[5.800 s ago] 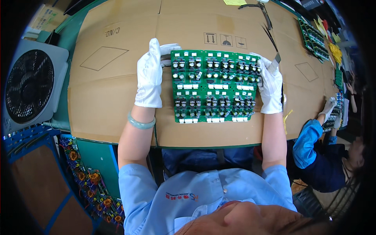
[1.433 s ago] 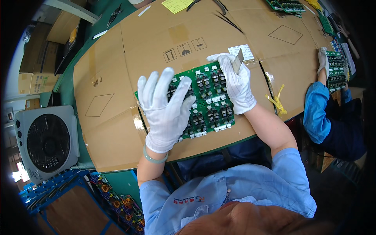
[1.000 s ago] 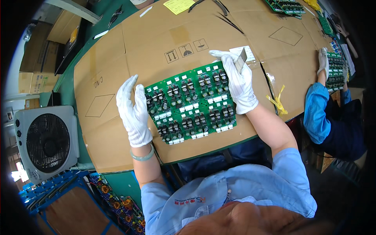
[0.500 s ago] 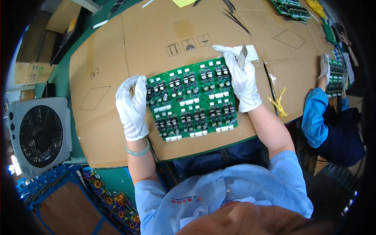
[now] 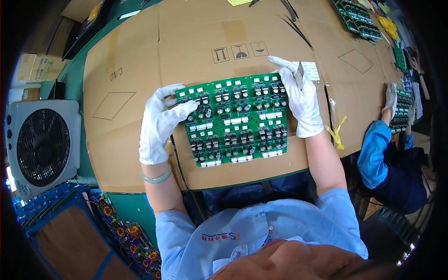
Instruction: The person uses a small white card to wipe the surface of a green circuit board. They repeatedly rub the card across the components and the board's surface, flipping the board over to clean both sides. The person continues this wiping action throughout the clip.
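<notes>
A green circuit board (image 5: pixel 240 125), packed with black parts, round capacitors and white connectors, faces up in front of me. My left hand (image 5: pixel 158 123), in a white glove, grips its left edge, with the thumb over the top face near the upper left corner. At the upper right corner, my gloved right hand (image 5: pixel 302 106) is closed against the board's edge. A flat grey metal blade (image 5: pixel 300 74) sticks up out of the same right hand; its handle is hidden by the glove.
Brown cardboard (image 5: pixel 196 32) covers the table. Black cable ties (image 5: pixel 298 31) lie at the far side, a yellow tie (image 5: pixel 336 133) at right. More boards (image 5: pixel 357 21) sit far right. A grey fan (image 5: pixel 43 147) stands left. A co-worker's blue sleeve (image 5: pixel 374 154) and gloved hand are at right.
My left thumb has moved from the board's left edge onto its top face. The board is tilted less and sits more level. The right hand keeps its hold on board and blade.
</notes>
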Demonstrator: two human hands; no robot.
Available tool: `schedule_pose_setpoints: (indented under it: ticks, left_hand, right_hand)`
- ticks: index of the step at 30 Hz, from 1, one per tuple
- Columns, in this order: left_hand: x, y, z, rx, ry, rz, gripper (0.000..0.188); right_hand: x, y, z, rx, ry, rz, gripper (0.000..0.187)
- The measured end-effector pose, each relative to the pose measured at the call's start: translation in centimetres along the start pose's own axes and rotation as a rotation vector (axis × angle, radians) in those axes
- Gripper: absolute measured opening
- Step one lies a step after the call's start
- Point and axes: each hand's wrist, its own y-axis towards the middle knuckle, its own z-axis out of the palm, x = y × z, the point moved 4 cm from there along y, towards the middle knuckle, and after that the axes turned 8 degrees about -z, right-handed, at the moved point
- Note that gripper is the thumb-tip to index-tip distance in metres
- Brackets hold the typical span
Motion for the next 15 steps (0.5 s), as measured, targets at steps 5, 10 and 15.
schedule_pose_setpoints:
  ticks: [5, 10, 15]
  left_hand:
    - [0.1, 0.1, 0.4, 0.010, -0.069, -0.025, 0.058]
    - [0.5, 0.5, 0.4, 0.005, -0.050, -0.023, 0.056]
    - [1.1, 1.1, 0.3, 0.001, -0.017, -0.014, 0.055]
  right_hand:
    - [0.5, 0.9, -0.7, 0.109, -0.132, -0.039, 0.028]
    - [0.9, 1.1, -2.9, 0.134, -0.194, 0.062, 0.032]
    - [1.2, 0.6, -2.2, 0.400, -0.167, 0.144, 0.054]
